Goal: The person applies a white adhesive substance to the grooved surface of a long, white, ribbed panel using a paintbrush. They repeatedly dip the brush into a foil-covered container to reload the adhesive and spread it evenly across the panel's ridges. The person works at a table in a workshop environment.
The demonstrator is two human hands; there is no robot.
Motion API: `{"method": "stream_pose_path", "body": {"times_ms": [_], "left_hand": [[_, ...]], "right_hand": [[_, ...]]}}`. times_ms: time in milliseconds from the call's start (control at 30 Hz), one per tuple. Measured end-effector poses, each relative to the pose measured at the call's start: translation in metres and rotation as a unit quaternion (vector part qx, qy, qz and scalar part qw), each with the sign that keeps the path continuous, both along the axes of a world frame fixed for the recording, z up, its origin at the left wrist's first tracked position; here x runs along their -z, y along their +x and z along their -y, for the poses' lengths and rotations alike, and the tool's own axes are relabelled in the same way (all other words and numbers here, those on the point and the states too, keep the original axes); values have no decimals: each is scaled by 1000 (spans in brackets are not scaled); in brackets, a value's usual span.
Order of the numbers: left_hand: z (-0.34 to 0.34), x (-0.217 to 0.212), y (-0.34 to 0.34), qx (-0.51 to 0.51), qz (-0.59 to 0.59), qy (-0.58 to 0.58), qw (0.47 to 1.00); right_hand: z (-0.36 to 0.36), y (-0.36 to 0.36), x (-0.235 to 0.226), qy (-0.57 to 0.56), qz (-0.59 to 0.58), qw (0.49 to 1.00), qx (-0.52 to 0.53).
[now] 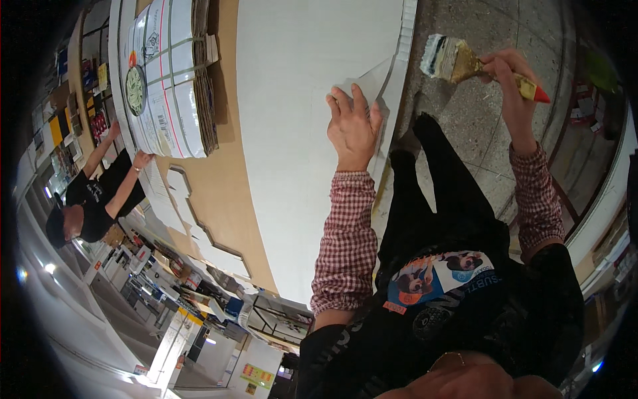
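Observation:
My right hand (513, 74) is closed around the handle of a wide paintbrush (460, 61), held out over the floor to the right of the table. Its bristles carry something white, and the handle ends in a red tip. My left hand (353, 130) lies with fingers spread on a large pale grey-white sheet (286, 100), near the sheet's right edge. Just beyond those fingertips, a corner of a thin sheet (379, 78) looks slightly raised. Checked sleeve covers are on both my forearms.
On the brown board (229, 133) to the left sits a strapped stack of printed cardboard (176, 80). Cut cardboard pieces (212, 239) lie nearer. Another person (100, 193) in black stands across the table, one hand at the stack. Speckled floor (478, 126) lies to the right.

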State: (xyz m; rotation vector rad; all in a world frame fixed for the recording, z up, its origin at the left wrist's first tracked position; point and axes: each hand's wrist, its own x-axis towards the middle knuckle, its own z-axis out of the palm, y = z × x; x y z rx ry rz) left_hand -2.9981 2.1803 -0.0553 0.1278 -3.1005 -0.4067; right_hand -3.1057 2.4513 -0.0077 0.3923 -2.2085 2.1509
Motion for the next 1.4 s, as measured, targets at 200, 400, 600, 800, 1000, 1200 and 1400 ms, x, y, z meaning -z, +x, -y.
{"method": "stream_pose_path", "body": {"times_ms": [200,400,600,800,1000,1200,1400], "left_hand": [[1,-3,-1,-2,-1,4,1000],[1,-3,-3,7,-21,9,1000],[3,1,1,1,-17,-8,1000],[3,5,3,-13,1,7,1000],[-8,18,57,-63,-21,-40,997],[3,17,75,-25,-29,7,999],[20,7,65,11,-20,18,1000]], "right_hand": [[25,43,-1,88,-10,995,-35],[43,38,10,108,-34,993,-32],[42,44,19,88,-31,994,-49],[50,47,18,112,-34,992,-48],[46,78,-1,138,-34,989,-29],[57,68,10,172,-106,979,-25],[60,99,11,162,-34,984,-60]]}}
